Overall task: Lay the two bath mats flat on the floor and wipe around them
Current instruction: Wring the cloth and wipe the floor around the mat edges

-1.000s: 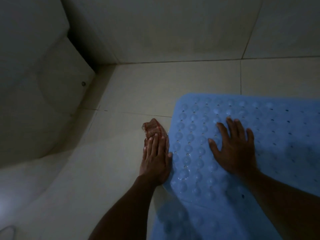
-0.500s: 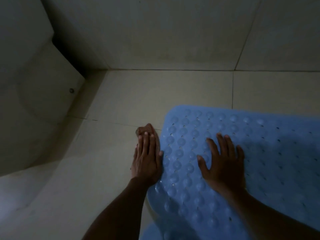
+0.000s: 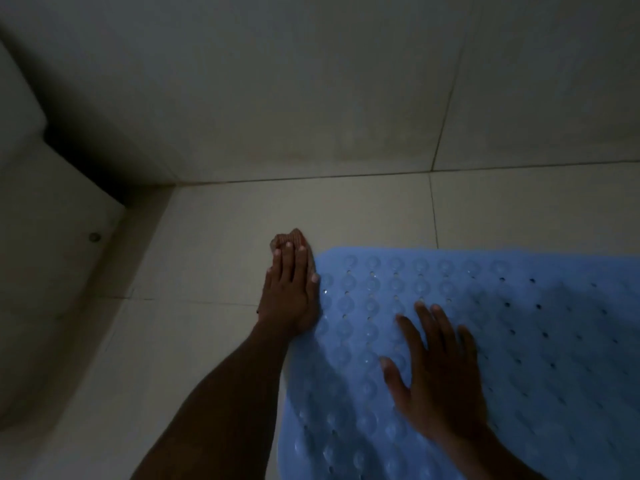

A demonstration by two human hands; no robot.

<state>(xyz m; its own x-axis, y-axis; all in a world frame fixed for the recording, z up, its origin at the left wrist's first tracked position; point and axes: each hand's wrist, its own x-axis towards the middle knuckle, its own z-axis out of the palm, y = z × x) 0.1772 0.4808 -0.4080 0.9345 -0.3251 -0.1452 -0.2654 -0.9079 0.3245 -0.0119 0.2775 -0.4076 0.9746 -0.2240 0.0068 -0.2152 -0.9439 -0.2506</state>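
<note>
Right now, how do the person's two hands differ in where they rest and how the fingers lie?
The left hand lies over the floor tile beside the blue mat; the right hand lies on the mat itself. The left hand's fingers are together, the right hand's spread. The left hand presses a reddish cloth; the right hand presses only mat. Both are flat, palm down.
</note>
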